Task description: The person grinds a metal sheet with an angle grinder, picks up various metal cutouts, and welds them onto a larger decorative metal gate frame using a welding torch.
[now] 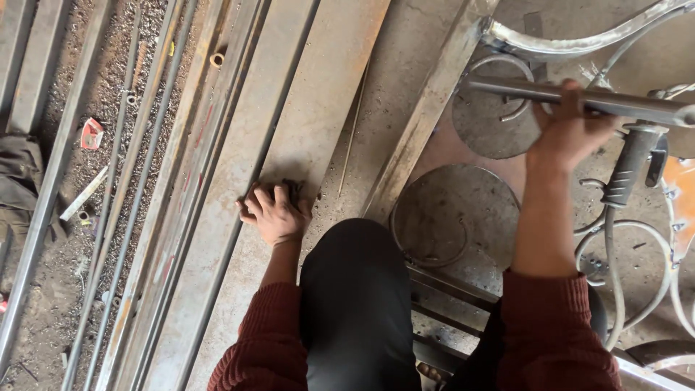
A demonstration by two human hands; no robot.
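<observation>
My left hand [274, 213] rests fingers-down on a long rusty flat steel strip [289, 137] on the floor, over a small dark object I cannot make out. My right hand [568, 130] is wrapped around a grey metal bar [507, 90] of a scrolled ironwork frame at the upper right. Both sleeves are dark red knit. My black-trousered knee [355, 289] sits between my arms.
Long steel bars and thin rods [137, 181] lie side by side at left on gritty ground. An angle bar [427, 108] runs diagonally. Round steel discs [452, 217] lie under the frame. A black-handled power tool with a cable [626, 170] hangs by the gripped bar.
</observation>
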